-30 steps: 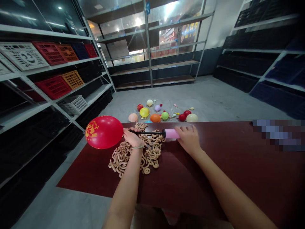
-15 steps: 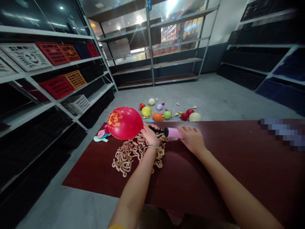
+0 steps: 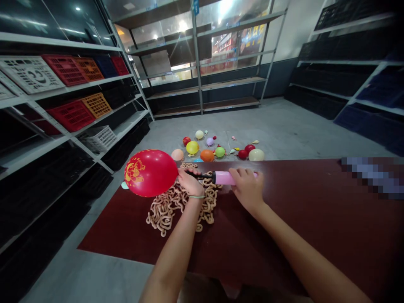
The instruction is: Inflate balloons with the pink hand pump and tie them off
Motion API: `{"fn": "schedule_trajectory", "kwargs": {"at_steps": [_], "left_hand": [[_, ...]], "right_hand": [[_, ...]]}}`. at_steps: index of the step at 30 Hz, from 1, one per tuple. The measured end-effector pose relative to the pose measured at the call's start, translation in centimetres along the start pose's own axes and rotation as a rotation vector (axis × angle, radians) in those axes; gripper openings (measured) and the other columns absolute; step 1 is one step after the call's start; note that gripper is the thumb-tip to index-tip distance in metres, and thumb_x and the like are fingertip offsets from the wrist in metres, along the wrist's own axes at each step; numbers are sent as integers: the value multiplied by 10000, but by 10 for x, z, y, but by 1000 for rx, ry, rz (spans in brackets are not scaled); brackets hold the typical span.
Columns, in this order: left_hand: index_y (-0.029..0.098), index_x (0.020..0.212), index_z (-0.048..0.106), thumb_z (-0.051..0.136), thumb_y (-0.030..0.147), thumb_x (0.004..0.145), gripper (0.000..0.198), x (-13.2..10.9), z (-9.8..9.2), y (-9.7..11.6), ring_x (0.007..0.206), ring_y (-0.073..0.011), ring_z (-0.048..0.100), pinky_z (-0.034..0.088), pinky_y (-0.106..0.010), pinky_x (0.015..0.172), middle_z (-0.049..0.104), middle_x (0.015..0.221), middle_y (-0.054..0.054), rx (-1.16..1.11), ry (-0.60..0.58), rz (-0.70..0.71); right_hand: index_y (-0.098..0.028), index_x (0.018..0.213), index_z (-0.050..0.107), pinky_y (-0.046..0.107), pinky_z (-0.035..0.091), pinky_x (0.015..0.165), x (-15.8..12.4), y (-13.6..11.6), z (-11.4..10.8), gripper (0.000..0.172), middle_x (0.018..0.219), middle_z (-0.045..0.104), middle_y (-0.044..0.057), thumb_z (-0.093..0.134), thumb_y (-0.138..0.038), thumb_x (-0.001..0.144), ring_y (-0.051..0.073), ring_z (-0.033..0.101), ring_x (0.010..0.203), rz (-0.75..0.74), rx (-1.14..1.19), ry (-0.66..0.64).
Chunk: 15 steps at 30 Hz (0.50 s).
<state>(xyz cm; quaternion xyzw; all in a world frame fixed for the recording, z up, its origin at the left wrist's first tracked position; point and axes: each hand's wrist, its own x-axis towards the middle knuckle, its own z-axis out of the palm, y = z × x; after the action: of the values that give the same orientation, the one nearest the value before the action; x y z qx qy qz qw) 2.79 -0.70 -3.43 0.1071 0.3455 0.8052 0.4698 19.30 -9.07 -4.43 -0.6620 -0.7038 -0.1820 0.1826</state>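
A red balloon with gold printing, blown up round, juts out to the left over the table. My left hand is closed around its neck and the black front end of a hand pump; the fingers hide how the nozzle sits in the neck. My right hand grips the pink barrel of the balloon pump, with a black rod showing between the two hands. Beneath my left hand and forearm lies a tangled heap of long beige twisted strands, which resemble uninflated modelling balloons.
The dark red table spreads under my arms. Several balloons, among them an orange balloon, lie on the floor beyond it. Left stands a shelf rack holding crates, including a red crate. A pale balloon tip peeks past the red balloon.
The red balloon has shifted left and down and looks somewhat larger. Both hands have moved slightly left with the pump. Loose balloons at the table's left are now mostly hidden behind it.
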Motion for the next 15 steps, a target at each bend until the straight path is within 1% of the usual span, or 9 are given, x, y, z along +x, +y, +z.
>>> {"fn": "schedule_trajectory", "kwargs": {"at_steps": [2,4,5,7,9,13,15], "left_hand": [[233,782,359,422,347,940,205,-12,3,-10,422,-100,397,356,-229,436,397,588,63,22,-81,-19],[233,789,362,433,371,939,216,-18,4,-19,420,-102,410,366,-230,443,414,584,64,42,-153,-45],[231,789,364,432,375,940,220,-18,4,-21,419,-101,412,368,-230,446,417,583,64,50,-169,-54],[228,777,364,425,376,944,231,-13,4,-22,421,-100,416,375,-230,452,411,580,63,59,-160,-59],[226,762,360,405,370,952,242,-3,3,-18,432,-100,424,383,-233,460,407,587,58,60,-142,-46],[231,765,345,348,340,960,224,22,-3,-3,439,-105,414,377,-233,456,378,591,59,38,-82,-13],[234,779,339,361,331,949,196,31,-8,5,443,-107,410,370,-232,452,371,597,61,29,-37,15]], "right_hand": [[-236,1222,566,400,256,849,-2,-8,-1,406,1064,655,98,565,-186,819,262,493,956,-18,29,-32],[-224,1236,556,373,264,801,-3,-6,1,420,1064,653,99,582,-199,818,253,497,941,-61,41,-69],[-224,1244,553,369,265,790,-2,-2,2,432,1069,652,97,591,-202,815,251,500,940,-81,38,-82],[-233,1259,549,372,267,791,0,9,6,454,1084,653,92,605,-204,810,251,505,943,-108,21,-92],[-247,1258,556,386,270,833,3,24,10,453,1107,655,84,605,-193,810,253,509,960,-108,-2,-76],[-256,1224,581,457,214,984,7,48,17,437,1130,661,68,579,-144,802,260,501,1024,-32,-67,-8],[-232,1223,581,464,215,982,7,51,19,430,1128,661,78,578,-151,801,263,496,1032,2,-83,-5]]}}
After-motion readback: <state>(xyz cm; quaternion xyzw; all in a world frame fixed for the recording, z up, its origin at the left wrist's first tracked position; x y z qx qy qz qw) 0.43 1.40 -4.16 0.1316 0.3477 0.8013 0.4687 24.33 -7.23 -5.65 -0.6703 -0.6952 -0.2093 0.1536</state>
